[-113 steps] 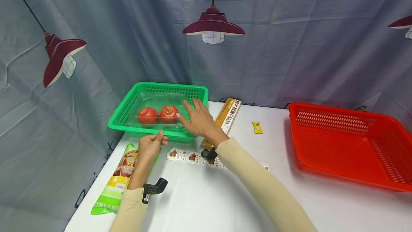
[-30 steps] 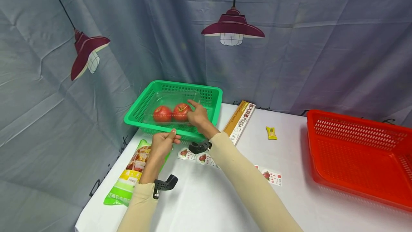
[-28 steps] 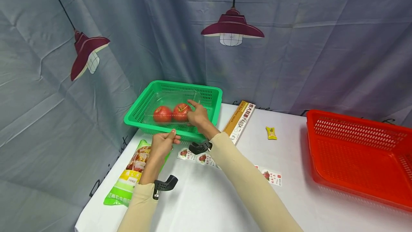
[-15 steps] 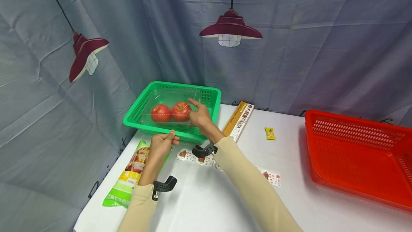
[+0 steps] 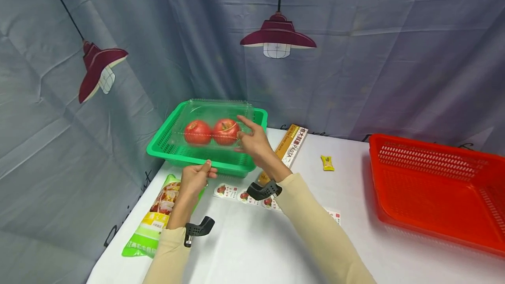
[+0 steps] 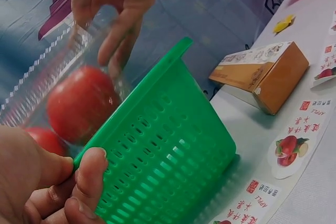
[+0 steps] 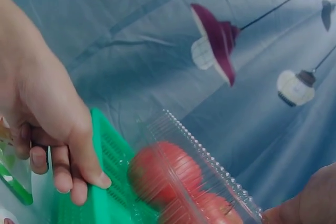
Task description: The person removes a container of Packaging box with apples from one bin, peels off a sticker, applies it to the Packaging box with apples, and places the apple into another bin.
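Note:
My left hand [image 5: 194, 179] pinches the front rim of the green plastic basket [image 5: 159, 141], thumb over the edge; the left wrist view shows this up close on the basket wall [image 6: 176, 140]. With my right hand [image 5: 257, 144] I grip the right end of a clear plastic clamshell box [image 5: 221, 108], thumb and fingers spread around that end. Inside it lie two red apples, one on the left [image 5: 197, 132] and one on the right [image 5: 226, 132]. The box is raised in the basket, its back edge overlapping the far rim. In the right wrist view its ridged edge [image 7: 194, 142] is tilted.
Left of the basket lies a green and yellow food bag [image 5: 151, 220], partly behind my left forearm. A pasta box [image 5: 289, 146], a strip of apple labels [image 5: 246, 197] and a small yellow packet [image 5: 327, 163] lie to the right. A red basket [image 5: 430, 183] stands far right.
My right hand has gone from reaching over the clear box to gripping its right end. The box with the apples has come up within the basket. My left hand has stayed at the rim.

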`<state>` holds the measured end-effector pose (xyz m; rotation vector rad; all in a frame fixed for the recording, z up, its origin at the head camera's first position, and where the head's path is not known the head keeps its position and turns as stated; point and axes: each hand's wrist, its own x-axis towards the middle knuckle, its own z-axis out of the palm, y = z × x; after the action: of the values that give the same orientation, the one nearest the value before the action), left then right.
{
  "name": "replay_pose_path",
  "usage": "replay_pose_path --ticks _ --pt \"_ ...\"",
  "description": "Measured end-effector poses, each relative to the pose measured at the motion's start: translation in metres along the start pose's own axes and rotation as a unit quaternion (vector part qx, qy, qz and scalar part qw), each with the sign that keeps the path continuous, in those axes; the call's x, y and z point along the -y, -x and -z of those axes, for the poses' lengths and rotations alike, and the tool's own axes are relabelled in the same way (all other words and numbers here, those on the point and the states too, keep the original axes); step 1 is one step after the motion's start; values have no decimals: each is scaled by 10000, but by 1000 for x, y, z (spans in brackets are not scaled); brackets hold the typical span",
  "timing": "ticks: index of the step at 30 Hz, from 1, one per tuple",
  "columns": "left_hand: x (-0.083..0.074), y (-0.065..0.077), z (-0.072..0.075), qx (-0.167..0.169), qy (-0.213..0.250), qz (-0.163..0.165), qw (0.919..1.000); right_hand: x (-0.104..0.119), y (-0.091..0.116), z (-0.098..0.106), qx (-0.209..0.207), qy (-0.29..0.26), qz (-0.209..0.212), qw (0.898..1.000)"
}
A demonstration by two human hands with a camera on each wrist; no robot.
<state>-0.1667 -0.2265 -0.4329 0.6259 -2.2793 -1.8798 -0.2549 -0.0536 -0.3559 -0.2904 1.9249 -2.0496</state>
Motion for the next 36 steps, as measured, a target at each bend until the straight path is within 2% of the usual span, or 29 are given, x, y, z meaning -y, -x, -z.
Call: replay_pose_path --ticks 9,18,26,36 --pt "-1 1 -3 86 17 -31 10000 7 31 25 -172 -167 212 9995" --pt "1 2 -3 -2 29 -120 9999 3 66 48 -428 363 420 9975" --pt "2 -1 -3 29 178 -92 9998 -6 96 66 -466 453 499 9966" --pt "1 2 0 -190 97 -375 9991 -9 138 84 -496 551 478 9961"
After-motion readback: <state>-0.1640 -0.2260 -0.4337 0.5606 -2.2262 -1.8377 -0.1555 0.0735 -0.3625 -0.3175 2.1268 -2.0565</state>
